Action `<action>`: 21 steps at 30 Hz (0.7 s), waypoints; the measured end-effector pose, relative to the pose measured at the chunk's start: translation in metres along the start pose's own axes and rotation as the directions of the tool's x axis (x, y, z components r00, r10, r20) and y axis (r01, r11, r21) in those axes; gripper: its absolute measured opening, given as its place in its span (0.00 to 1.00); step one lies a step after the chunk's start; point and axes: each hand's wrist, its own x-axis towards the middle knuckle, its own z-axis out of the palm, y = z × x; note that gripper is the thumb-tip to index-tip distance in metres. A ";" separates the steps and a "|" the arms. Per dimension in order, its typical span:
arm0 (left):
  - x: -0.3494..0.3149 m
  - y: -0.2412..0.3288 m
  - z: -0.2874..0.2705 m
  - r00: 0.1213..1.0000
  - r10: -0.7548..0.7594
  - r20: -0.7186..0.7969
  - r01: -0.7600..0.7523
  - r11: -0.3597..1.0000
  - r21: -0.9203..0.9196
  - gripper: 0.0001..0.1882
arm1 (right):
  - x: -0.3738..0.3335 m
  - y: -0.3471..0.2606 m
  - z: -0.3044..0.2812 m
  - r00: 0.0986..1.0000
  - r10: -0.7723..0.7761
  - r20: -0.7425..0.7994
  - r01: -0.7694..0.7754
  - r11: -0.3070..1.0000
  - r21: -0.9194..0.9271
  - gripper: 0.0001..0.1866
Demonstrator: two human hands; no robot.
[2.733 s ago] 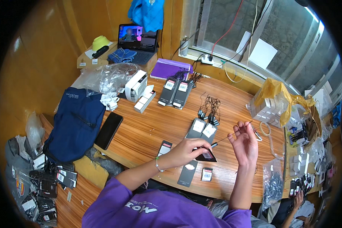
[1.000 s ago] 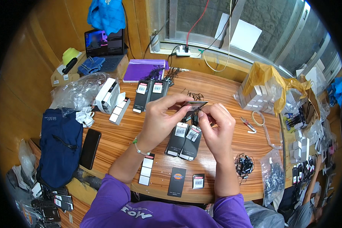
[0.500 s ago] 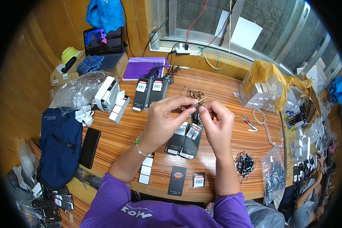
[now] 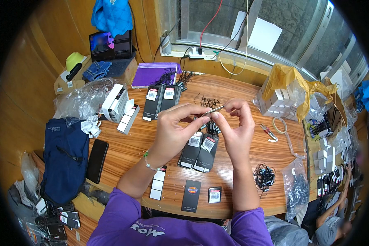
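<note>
Over the middle of the table, a hang tag (image 4: 214,110) is seen nearly edge-on as a thin sliver, so its faces are hidden. My left hand (image 4: 173,128) pinches one end between thumb and fingertips. At the other end, my right hand (image 4: 238,133) grips it with thumb and bent forefinger. Just below my hands lie two side-by-side stacks of black hang tags (image 4: 204,159) with white barcode stickers and black strings. Nearer me are a single black hang tag (image 4: 191,196), a small pile of barcode labels (image 4: 214,195) and a strip with white stickers (image 4: 157,184).
More stacked tags (image 4: 153,104) lie farther back, left of a tangle of strings (image 4: 209,101). A phone (image 4: 97,161) and a blue bag (image 4: 64,160) are at left. Snips (image 4: 268,132), a string bundle (image 4: 264,176) and wrapped white boxes (image 4: 274,104) are at right. Another person's arm (image 4: 336,203) shows far right.
My right forefinger has risen and bent over the far end of the tag. My right thumb has shifted left along it, toward my left fingertips. The table items stay put.
</note>
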 end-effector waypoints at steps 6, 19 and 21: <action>0.002 -0.005 -0.003 0.990 0.134 0.030 -0.137 0.981 0.135 0.09 | 0.002 0.007 -0.012 0.921 0.262 0.290 -0.341 0.900 0.272 0.08; 0.000 0.003 0.005 0.960 0.217 0.179 -0.256 0.938 0.233 0.14 | 0.010 0.004 -0.045 0.979 0.191 -0.069 -0.036 0.497 0.867 0.05; -0.003 -0.002 0.008 0.951 0.205 0.231 -0.246 0.955 0.165 0.15 | 0.009 -0.002 -0.044 0.981 0.187 -0.057 -0.030 0.432 0.901 0.05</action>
